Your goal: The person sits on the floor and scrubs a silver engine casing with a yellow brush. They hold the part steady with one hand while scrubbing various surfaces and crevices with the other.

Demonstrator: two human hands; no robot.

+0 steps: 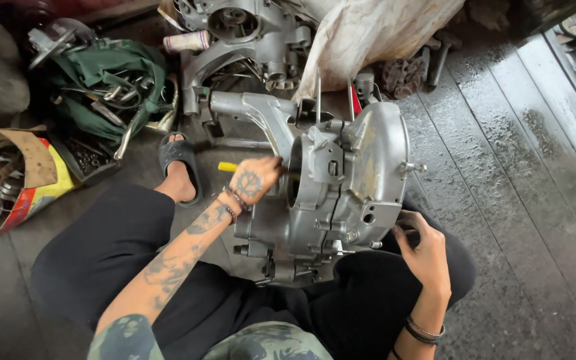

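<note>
Black-trousered knees point(101, 260) fill the bottom of the view, with the person squatting on a dark wet plank floor point(521, 173). At far left lies a torn cardboard box point(25, 177) of small metal parts, and behind it a green cloth bag point(111, 83) spilling wrenches and tools. One foot in a black sandal point(180, 160) rests on the floor just beside the bag. The tattooed left hand point(253, 181) is closed around a tool with a yellow handle point(227, 167), whose working end goes into the left opening of the grey engine casing point(341, 180); the tip itself is hidden inside. That casing stands upright between the knees, in the middle of the view, with two thin studs rising from its top. Behind it lie another bare engine case point(235, 40) and a dirty white sack point(375, 33), close against its back. The right hand point(421, 250) sits at the casing's lower right edge, fingers curled against the metal; whether it grips anything small cannot be told.
</note>
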